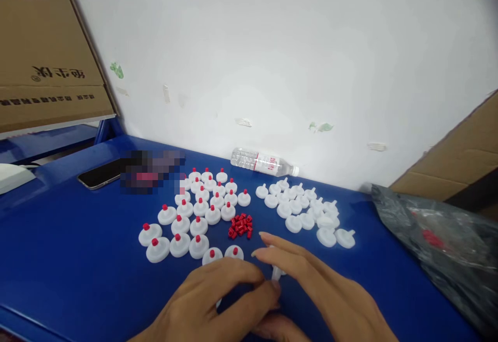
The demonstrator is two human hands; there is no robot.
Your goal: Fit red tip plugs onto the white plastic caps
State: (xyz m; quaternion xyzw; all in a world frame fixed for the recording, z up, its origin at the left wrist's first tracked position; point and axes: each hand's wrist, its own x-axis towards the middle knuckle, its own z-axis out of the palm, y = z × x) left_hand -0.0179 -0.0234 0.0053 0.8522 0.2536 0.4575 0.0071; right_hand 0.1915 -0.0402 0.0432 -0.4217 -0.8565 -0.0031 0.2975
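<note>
Near the front of the table, my left hand [221, 295] is closed, its thumb and forefinger pinched at a white nozzle cap [276, 272]. Much of this cap is hidden by my fingers. Over it from the right reaches my right hand [319, 279], fingers stretched out and slightly apart, its thumb low beside the left fingertips. Just beyond the right fingertips lies a small pile of red tips [241, 226]. White nozzle caps with red tips [198, 225] stand in a loose group to the left. Plain white nozzle caps [307, 221] are clustered to the right, some tilted.
A clear water bottle [264, 162] lies against the white wall [272, 62]. On the blue table [78, 238], a phone [101, 174] rests at the left beside a blurred patch. A grey plastic bag [439, 248] covers the right side. A cardboard box [50, 46] stands upper left.
</note>
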